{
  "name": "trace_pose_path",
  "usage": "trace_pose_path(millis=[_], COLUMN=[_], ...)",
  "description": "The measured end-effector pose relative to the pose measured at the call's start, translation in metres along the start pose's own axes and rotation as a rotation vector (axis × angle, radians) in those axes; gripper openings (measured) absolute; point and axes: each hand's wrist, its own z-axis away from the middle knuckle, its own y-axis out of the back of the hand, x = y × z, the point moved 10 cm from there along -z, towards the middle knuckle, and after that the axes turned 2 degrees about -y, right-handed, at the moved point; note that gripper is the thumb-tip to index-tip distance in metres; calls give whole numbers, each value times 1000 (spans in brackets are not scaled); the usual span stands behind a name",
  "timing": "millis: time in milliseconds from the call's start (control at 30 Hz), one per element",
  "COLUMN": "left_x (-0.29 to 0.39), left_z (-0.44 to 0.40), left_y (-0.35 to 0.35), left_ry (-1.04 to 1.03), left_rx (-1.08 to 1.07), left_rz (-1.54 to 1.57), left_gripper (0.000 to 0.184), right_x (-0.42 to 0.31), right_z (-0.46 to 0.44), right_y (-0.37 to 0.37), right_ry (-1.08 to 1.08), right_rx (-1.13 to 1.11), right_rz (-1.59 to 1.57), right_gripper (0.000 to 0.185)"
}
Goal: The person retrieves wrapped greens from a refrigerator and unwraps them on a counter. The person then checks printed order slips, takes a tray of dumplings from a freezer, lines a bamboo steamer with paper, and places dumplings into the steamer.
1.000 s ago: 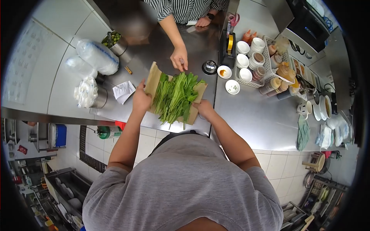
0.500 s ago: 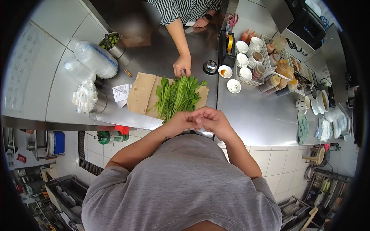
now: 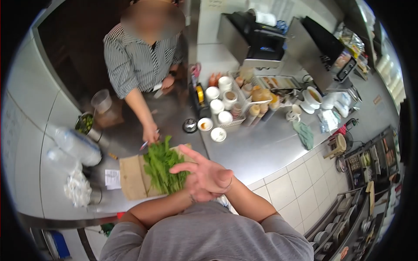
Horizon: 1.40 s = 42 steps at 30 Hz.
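Observation:
My right hand (image 3: pixel 204 172) is raised palm up in front of my chest, its fingers spread and nothing in them. Below it, my left hand (image 3: pixel 197 191) is close against the right wrist; its fingers are mostly hidden. Just beyond my hands, a bunch of leafy greens (image 3: pixel 162 167) lies on a flattened brown paper bag (image 3: pixel 131 179) on the steel counter. At the far side of the greens is a co-worker's hand (image 3: pixel 150 133), with what looks like a pen (image 3: pixel 143 145) at its fingertips.
A co-worker in a striped shirt (image 3: pixel 137 65) stands across the counter (image 3: pixel 248 152). A bell (image 3: pixel 190 125), small white bowls (image 3: pixel 218 134) and a basket of sauce bottles (image 3: pixel 254 113) are to the right. Wrapped plastic stacks (image 3: pixel 78 145) and a paper slip (image 3: pixel 112 179) are at left.
My hands, earlier together at the fingertips, have shifted: the right has opened and turned palm up over the left. The view has swung right, and more of the co-worker shows.

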Motion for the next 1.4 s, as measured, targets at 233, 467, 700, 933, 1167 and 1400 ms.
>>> trace_pose_path(millis=[233, 467, 700, 933, 1167, 1400], left_x=[65, 105, 222, 315, 337, 283], left_z=[-47, -74, -91, -172, -223, -198], left_y=[-76, -113, -198, -244, -208, -157], left_ry=[253, -131, -466, -546, -548, -513], left_rx=[389, 667, 612, 365, 455, 643], left_rz=[-103, -382, -850, -733, -397, -638], left_gripper=[36, 63, 78, 72, 41, 31], right_x=[-224, -550, -535, -389, -340, -300], right_z=[36, 33, -58, -14, 41, 133], right_y=[-45, -105, -140, -147, -67, 162], right_ry=[411, 1053, 736, 524, 148, -433], right_rx=[575, 1341, 432, 62, 167, 459], right_rz=[1927, 2071, 1625, 1444, 1368, 1514], right_gripper=[76, 67, 47, 52, 34, 16])
